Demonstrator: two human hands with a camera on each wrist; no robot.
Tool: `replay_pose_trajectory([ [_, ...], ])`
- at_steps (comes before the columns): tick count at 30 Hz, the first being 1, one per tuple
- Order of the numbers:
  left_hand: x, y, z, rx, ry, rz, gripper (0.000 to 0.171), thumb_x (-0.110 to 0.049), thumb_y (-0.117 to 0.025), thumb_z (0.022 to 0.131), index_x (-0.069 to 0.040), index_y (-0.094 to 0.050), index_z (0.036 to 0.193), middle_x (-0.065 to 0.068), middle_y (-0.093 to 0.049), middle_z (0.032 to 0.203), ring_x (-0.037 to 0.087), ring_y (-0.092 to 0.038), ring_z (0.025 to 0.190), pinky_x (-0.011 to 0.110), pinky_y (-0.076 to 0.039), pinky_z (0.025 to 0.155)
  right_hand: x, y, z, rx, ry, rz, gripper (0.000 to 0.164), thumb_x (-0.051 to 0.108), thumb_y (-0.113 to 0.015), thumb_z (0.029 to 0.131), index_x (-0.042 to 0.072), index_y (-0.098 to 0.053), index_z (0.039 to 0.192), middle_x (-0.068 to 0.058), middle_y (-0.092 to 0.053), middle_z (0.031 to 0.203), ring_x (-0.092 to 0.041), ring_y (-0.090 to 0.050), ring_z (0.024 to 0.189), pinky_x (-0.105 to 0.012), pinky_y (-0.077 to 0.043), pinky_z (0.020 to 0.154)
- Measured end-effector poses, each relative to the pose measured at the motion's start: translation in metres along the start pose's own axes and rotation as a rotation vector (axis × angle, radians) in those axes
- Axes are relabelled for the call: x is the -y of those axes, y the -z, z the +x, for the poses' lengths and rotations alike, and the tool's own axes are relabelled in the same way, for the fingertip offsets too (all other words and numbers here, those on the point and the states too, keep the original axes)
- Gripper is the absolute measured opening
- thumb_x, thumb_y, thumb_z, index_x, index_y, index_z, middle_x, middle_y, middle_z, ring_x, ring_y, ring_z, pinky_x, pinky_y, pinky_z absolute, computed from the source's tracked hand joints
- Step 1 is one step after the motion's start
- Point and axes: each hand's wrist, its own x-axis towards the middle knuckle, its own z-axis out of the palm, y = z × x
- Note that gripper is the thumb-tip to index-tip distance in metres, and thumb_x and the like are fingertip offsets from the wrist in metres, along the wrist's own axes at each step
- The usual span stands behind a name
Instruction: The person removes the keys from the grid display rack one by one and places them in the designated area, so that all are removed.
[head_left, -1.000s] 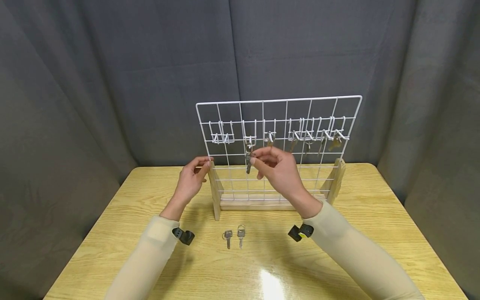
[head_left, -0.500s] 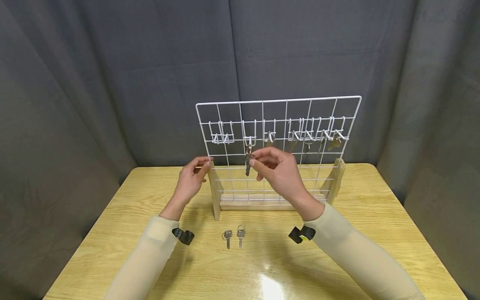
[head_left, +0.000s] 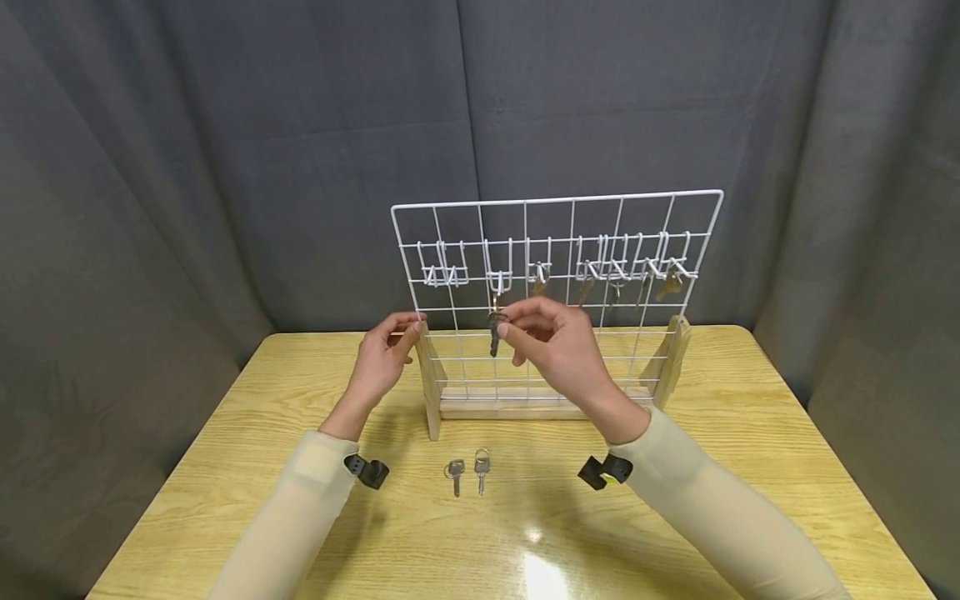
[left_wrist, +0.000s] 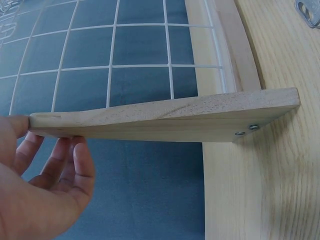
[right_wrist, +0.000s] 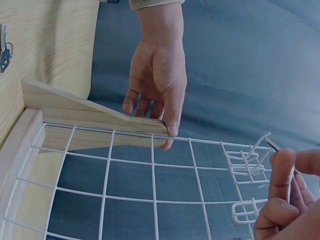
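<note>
In the head view my right hand (head_left: 555, 346) pinches a dark key (head_left: 494, 335) between thumb and fingertips, blade hanging down. The key is just below a white wire hook (head_left: 500, 282) on the white wire grid (head_left: 480, 336); a brass-coloured bit shows between them. Whether its ring touches the hook, I cannot tell. My left hand (head_left: 381, 357) grips the top of the rack's left wooden support (head_left: 427, 375); the left wrist view shows thumb above and fingers beneath the wooden support (left_wrist: 160, 117). Two silver keys with rings, one left (head_left: 456, 477) and one right (head_left: 482, 471), lie on the table.
Further right on the grid, several keys (head_left: 671, 286) hang from hooks. Two more hooks (head_left: 442, 275) sit at the grid's left end. A wooden bar (head_left: 517, 408) joins the supports on the wooden table (head_left: 300, 500). Grey curtains (head_left: 337, 167) surround the table.
The key in my right hand has moved slightly down and left, away from the hook. My left hand and the rack stay where they were.
</note>
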Motion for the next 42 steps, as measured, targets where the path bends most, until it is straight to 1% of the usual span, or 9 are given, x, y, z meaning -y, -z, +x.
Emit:
replay_pose_trajectory([
  [2, 0.010, -0.001, 0.005, -0.003, 0.002, -0.005, 0.036, -0.021, -0.050, 0.106, -0.001, -0.058, 0.134, 0.023, -0.061, 0.130, 0.037, -0.061, 0.115, 0.057, -0.054, 0.088, -0.001, 0.000, -0.001, 0.008, -0.018, -0.004, 0.015, 0.018, -0.073, 0.092, 0.012, -0.071, 0.106, 0.004, -0.076, 0.083, -0.021, -0.064, 0.059, -0.026, -0.047, 0.056],
  [7, 0.035, -0.004, 0.015, -0.011, -0.001, -0.021, 0.038, -0.031, -0.052, 0.105, -0.009, -0.060, 0.135, 0.019, -0.062, 0.131, 0.035, -0.061, 0.116, 0.056, -0.055, 0.088, -0.004, -0.002, -0.003, 0.035, -0.044, -0.001, 0.016, 0.019, -0.073, 0.092, 0.012, -0.072, 0.107, -0.007, -0.077, 0.090, -0.024, -0.065, 0.061, -0.029, -0.050, 0.060],
  [9, 0.036, -0.004, 0.016, -0.014, -0.006, -0.017, 0.039, -0.035, -0.053, 0.105, -0.010, -0.061, 0.134, 0.016, -0.063, 0.130, 0.032, -0.062, 0.115, 0.052, -0.056, 0.086, -0.005, -0.002, -0.004, 0.042, -0.046, -0.004, 0.017, 0.019, -0.073, 0.092, 0.012, -0.072, 0.107, -0.008, -0.077, 0.091, -0.025, -0.065, 0.062, -0.030, -0.051, 0.061],
  [15, 0.037, -0.004, 0.015, -0.017, -0.019, 0.001, 0.040, -0.037, -0.053, 0.104, -0.010, -0.062, 0.133, 0.013, -0.065, 0.128, 0.029, -0.063, 0.113, 0.039, -0.058, 0.080, -0.010, -0.002, -0.008, 0.057, -0.060, -0.033, 0.017, 0.021, -0.073, 0.092, 0.015, -0.071, 0.108, -0.003, -0.077, 0.087, -0.030, -0.065, 0.063, -0.031, -0.052, 0.065],
  [26, 0.035, -0.004, 0.015, -0.012, -0.015, -0.011, 0.040, -0.036, -0.053, 0.104, -0.010, -0.061, 0.134, 0.015, -0.064, 0.129, 0.031, -0.063, 0.114, 0.048, -0.057, 0.084, -0.023, -0.004, -0.010, 0.073, -0.101, -0.026, 0.022, 0.017, -0.072, 0.092, 0.008, -0.070, 0.112, -0.019, -0.076, 0.095, -0.019, -0.065, 0.059, -0.027, -0.047, 0.059],
  [30, 0.029, -0.003, 0.013, -0.010, -0.003, -0.024, 0.039, -0.030, -0.052, 0.105, -0.006, -0.059, 0.135, 0.020, -0.062, 0.131, 0.036, -0.061, 0.117, 0.057, -0.054, 0.088, -0.025, -0.004, -0.011, 0.080, -0.124, -0.019, 0.022, 0.016, -0.073, 0.092, 0.009, -0.070, 0.112, -0.016, -0.076, 0.093, -0.016, -0.064, 0.058, -0.027, -0.046, 0.058],
  [34, 0.011, -0.001, 0.006, -0.002, 0.004, -0.024, 0.037, -0.023, -0.051, 0.106, -0.001, -0.058, 0.134, 0.024, -0.061, 0.131, 0.039, -0.060, 0.117, 0.062, -0.052, 0.090, -0.027, -0.004, -0.012, 0.089, -0.155, -0.015, 0.022, 0.016, -0.073, 0.092, 0.008, -0.069, 0.113, -0.007, -0.076, 0.087, -0.018, -0.064, 0.059, -0.028, -0.047, 0.061],
  [37, -0.002, 0.000, -0.001, 0.002, -0.001, -0.014, 0.036, -0.021, -0.051, 0.106, 0.000, -0.058, 0.134, 0.025, -0.061, 0.130, 0.039, -0.060, 0.116, 0.061, -0.053, 0.090, -0.029, -0.004, -0.014, 0.097, -0.167, -0.022, 0.025, 0.016, -0.072, 0.092, 0.006, -0.069, 0.115, -0.002, -0.076, 0.084, -0.023, -0.065, 0.061, -0.028, -0.047, 0.063],
  [42, -0.009, 0.001, -0.005, 0.002, -0.007, -0.011, 0.035, -0.021, -0.051, 0.106, 0.000, -0.059, 0.133, 0.024, -0.062, 0.130, 0.038, -0.061, 0.117, 0.060, -0.053, 0.090, -0.033, -0.004, -0.016, 0.112, -0.183, -0.024, 0.025, 0.017, -0.073, 0.092, 0.008, -0.069, 0.115, -0.001, -0.077, 0.083, -0.026, -0.066, 0.061, -0.028, -0.045, 0.061],
])
